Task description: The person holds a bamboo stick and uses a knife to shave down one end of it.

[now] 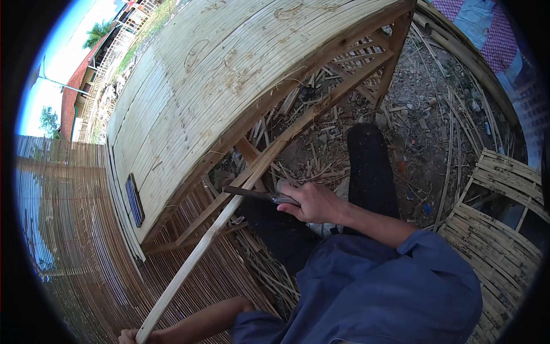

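Note:
A long pale bamboo strip [192, 261] runs slantwise from the lower left up toward the table's underside frame. Its near end is gripped by my left hand [129, 336], low at the picture's edge and partly cut off. My right hand [315, 203] is closed round the handle of a knife [252, 194]. The dark blade lies across the strip about midway along it, seemingly touching it. Beyond the blade the strip continues beside a wooden brace under the table, where its far end is hard to tell apart from the brace.
A slatted bamboo-topped table [189, 97] with curly shavings stands ahead, a dark flat object [134, 199] on its left end. Bamboo blinds [63, 212] hang at left. Scraps litter the ground [424, 132]. A slatted bamboo seat [487, 235] is at right; my legs [372, 166] are below the table.

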`<action>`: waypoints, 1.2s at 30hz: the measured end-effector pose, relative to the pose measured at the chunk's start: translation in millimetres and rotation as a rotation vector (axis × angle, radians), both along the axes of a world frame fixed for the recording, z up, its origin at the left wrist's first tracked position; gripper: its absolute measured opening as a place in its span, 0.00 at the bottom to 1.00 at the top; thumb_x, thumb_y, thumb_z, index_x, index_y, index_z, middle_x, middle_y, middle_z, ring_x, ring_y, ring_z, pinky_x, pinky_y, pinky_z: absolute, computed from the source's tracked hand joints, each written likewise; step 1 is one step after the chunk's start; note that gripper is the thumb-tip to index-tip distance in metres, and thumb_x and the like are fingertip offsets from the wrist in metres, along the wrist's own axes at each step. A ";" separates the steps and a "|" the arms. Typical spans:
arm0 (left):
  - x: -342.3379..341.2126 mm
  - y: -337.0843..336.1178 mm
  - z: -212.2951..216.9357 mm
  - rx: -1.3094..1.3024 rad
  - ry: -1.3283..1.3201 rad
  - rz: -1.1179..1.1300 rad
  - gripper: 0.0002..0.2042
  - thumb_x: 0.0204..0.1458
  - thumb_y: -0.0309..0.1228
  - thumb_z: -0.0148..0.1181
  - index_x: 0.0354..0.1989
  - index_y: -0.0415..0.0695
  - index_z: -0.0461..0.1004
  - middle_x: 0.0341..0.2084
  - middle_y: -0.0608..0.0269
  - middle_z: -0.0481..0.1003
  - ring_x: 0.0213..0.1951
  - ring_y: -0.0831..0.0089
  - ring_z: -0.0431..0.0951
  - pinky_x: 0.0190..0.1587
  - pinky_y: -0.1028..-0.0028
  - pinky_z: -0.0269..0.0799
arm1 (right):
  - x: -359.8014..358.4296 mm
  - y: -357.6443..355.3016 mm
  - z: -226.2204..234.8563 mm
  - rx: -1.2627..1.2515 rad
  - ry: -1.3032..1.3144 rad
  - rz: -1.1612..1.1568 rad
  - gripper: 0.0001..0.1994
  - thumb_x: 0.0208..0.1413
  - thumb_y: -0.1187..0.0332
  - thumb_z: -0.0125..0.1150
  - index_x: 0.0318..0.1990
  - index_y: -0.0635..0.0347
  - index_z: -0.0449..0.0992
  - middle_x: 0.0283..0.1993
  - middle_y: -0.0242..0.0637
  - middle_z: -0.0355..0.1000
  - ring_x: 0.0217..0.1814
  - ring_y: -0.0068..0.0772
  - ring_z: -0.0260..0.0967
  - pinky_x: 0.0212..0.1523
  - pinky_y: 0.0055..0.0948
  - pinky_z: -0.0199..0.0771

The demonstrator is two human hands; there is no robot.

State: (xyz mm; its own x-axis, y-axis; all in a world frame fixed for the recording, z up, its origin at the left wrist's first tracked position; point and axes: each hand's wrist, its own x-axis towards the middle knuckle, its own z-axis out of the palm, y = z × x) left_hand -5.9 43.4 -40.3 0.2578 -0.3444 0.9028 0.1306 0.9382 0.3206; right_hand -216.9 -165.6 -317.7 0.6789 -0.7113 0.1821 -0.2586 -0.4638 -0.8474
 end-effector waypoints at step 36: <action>-11.3 -0.6 -8.0 -0.038 -0.011 0.048 0.19 0.55 0.44 0.46 0.17 0.50 0.51 0.06 0.77 0.50 0.08 0.89 0.49 0.12 0.86 0.49 | -0.5 -3.2 19.1 0.060 -0.002 0.063 0.17 0.54 0.55 0.50 0.33 0.63 0.66 0.15 0.47 0.66 0.21 0.49 0.68 0.21 0.41 0.65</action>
